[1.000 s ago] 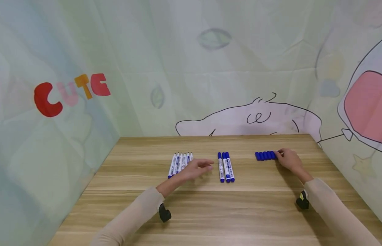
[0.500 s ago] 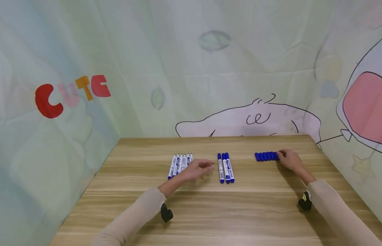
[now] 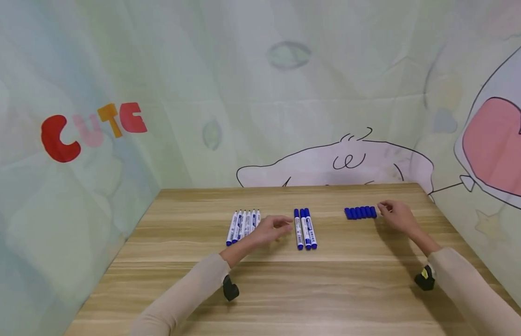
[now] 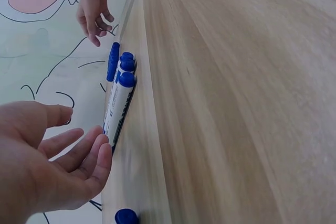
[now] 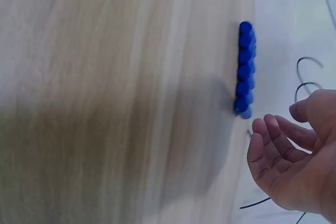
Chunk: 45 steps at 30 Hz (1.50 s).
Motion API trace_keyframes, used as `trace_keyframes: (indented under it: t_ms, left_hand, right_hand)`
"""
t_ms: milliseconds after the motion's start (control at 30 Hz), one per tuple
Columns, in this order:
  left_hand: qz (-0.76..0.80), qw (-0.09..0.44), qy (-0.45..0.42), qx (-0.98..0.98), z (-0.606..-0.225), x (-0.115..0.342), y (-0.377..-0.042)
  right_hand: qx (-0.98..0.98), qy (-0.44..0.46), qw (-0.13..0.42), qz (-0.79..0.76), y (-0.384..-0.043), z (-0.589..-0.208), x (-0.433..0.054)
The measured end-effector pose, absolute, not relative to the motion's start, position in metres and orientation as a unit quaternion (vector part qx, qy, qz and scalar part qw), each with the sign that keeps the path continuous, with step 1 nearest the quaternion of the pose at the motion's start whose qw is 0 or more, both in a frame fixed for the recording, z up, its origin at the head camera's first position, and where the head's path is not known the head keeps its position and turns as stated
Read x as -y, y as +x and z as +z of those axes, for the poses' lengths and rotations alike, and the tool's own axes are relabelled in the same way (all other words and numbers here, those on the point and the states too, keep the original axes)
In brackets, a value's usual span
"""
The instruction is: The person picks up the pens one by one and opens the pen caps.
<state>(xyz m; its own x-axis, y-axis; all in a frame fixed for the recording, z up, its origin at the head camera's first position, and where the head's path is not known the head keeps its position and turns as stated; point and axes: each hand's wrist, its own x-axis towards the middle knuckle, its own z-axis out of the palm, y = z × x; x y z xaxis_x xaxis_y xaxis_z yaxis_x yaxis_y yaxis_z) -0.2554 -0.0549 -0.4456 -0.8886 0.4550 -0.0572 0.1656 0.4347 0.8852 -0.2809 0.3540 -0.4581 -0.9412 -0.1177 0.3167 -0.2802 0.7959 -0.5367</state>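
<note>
Several blue marker caps lie side by side in a row at the back right of the table. Just right of the row hovers my right hand, its fingers loosely bent and holding nothing; the right wrist view shows a gap between the fingertips and the end cap. My left hand is above the table, relaxed, with nothing in it. Close to its fingertips lie three capped whiteboard markers. Partly hidden behind that hand and wrist is a row of several uncapped markers, tips pointing to the back.
The wooden table ends at the back against a printed cloth backdrop. Bare wood lies between the capped markers and the cap row. Black wrist cameras hang below both sleeves.
One more cap has joined the right end of the row. My right hand has let it go and drawn slightly away to the right. The left hand has stayed almost still.
</note>
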Motion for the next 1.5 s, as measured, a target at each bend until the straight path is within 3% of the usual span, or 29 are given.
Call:
trace_keyframes:
  t_ms: [267,667,933,1100,1500]
  left_hand:
    - [0.503,0.133,0.168,-0.837,-0.45,0.054,-0.26]
    - [0.501,0.123,0.156,-0.842,-0.449,0.05,-0.263]
    - [0.479,0.066,0.152,-0.862,-0.458,0.036,-0.271]
    - [0.482,0.042,0.136,-0.865,-0.466,0.025,-0.276]
    - [0.442,0.043,0.11,-0.889,-0.467,0.016,-0.275]
  right_hand:
    - [0.921,0.149,0.113,0.341,-0.267,-0.438,-0.333]
    - [0.897,0.183,0.009,0.403,-0.256,-0.425,-0.292]
    - [0.884,0.194,-0.063,0.422,-0.255,-0.428,-0.273]
    - [0.881,0.204,-0.074,0.419,-0.253,-0.434,-0.27]
    - [0.865,0.213,-0.082,0.448,-0.247,-0.438,-0.272]
